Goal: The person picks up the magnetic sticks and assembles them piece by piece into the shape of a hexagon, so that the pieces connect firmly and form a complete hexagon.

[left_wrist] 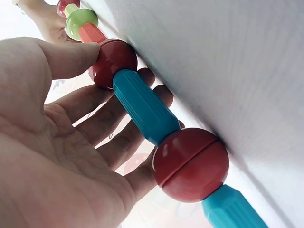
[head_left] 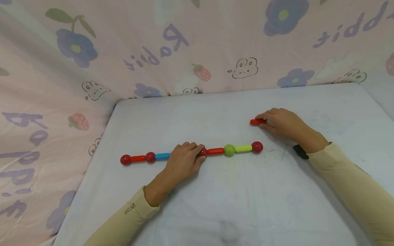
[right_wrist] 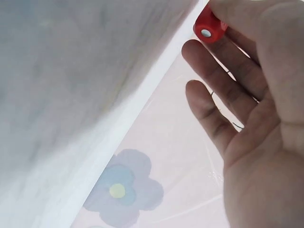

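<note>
A straight chain of magnetic building balls and rods lies across the white table. My left hand (head_left: 183,159) covers its middle; thumb and fingers pinch a red ball (left_wrist: 114,61), while a blue rod (left_wrist: 145,107) and another red ball (left_wrist: 192,164) run along the fingers. To the right follow a red rod (head_left: 216,151), a green ball (head_left: 229,150), a yellow-green rod (head_left: 243,148) and a red end ball (head_left: 257,147). Beyond that end, my right hand (head_left: 283,124) pinches a loose red rod (head_left: 255,121); its end shows a silvery disc in the right wrist view.
The chain's left part has a red end ball (head_left: 125,160), a red rod (head_left: 138,158), a red ball (head_left: 150,157) and a blue rod (head_left: 162,156). A printed pink curtain (head_left: 212,37) hangs behind and left of the white table (head_left: 234,198).
</note>
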### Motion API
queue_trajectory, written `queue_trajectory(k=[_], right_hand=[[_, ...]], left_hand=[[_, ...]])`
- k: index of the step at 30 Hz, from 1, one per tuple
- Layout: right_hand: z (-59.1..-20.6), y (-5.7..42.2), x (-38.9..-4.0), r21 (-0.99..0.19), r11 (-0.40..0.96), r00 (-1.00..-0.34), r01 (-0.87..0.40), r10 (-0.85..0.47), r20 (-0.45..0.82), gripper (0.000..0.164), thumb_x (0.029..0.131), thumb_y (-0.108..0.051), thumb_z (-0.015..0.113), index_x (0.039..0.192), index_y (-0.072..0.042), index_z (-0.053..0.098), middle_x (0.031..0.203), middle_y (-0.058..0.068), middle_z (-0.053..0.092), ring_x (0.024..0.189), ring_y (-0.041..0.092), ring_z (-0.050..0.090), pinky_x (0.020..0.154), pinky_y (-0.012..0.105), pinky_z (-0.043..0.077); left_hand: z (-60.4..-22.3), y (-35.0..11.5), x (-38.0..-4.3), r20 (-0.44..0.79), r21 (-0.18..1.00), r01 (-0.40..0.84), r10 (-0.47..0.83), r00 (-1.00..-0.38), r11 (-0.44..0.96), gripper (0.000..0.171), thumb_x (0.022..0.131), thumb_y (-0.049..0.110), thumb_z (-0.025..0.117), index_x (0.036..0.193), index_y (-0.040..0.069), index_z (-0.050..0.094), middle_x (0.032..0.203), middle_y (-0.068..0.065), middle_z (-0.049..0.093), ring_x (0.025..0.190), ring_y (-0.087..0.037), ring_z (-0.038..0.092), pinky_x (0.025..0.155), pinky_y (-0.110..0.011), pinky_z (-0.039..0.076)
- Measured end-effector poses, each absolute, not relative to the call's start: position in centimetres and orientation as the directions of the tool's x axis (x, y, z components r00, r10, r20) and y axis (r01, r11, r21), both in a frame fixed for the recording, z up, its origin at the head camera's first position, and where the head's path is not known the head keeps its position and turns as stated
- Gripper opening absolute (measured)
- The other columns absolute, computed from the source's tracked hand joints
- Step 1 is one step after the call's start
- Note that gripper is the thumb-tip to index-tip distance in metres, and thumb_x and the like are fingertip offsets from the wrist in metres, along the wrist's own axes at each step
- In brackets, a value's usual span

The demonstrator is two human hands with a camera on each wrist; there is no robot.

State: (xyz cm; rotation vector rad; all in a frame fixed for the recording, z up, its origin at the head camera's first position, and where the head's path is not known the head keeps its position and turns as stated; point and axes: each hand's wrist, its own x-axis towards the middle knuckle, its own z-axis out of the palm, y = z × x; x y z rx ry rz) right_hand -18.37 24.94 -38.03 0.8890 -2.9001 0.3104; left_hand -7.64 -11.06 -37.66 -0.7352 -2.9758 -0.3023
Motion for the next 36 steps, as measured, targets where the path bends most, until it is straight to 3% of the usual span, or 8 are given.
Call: queue_trajectory(k=[18,36], right_hand=[[-38.2,26.0,-16.0,-0.128,0.766,-0.764,-0.630,-0.582,0.279,0.036,0.078,-0.012,0.083,0.113,-0.009,0.073,0.099,0.006,0.076,0.086,0.025,0.070,0.077,0.044,0.058],[-38.3,26.8,-13.7,-0.120,0.755,-0.744,-0.645,-0.584,0.324,0.042,0.072,-0.009,0.087,0.111,-0.011,0.073,0.094,0.003,0.074,0.081,0.022,0.067,0.071,0.042,0.057]], left_hand=[[-37.7,-11.1,-7.7,0.084,0.183,0.455,0.448,-0.890,0.871,0.046,0.091,0.036,0.071,0.130,0.014,0.065,0.113,-0.004,0.071,0.099,-0.022,0.064,0.087,-0.038,0.054],[-37.6,-11.1,-7.8,0.076,0.149,0.461,0.454,-0.888,0.875,0.044,0.092,0.036,0.069,0.131,0.015,0.065,0.111,-0.003,0.071,0.099,-0.021,0.064,0.087,-0.038,0.053]])
